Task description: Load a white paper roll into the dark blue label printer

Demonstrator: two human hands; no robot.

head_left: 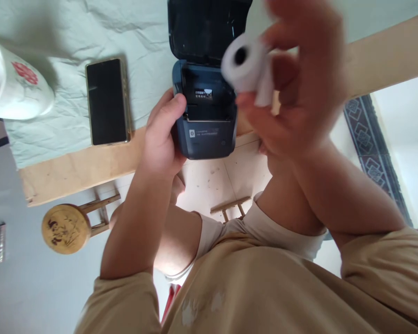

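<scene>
A small dark blue label printer (209, 139) is gripped at its left side by my left hand (163, 134), thumb on the rim. Its black lid (207, 32) stands wide open toward the back, and a small printed label shows inside the bay. My right hand (299, 83), blurred by motion, holds a white paper roll (245, 62) by its outer side, just above the right edge of the printer. The dark core hole of the roll faces left, and a loose paper end hangs toward my fingers.
On the cloth-covered table (146, 41) lie a phone (106, 102) and, at the far left, a white container with a red mark (24, 79). The wooden table edge (80, 164) runs before me. A round wooden stool (66, 228) stands on the floor at left.
</scene>
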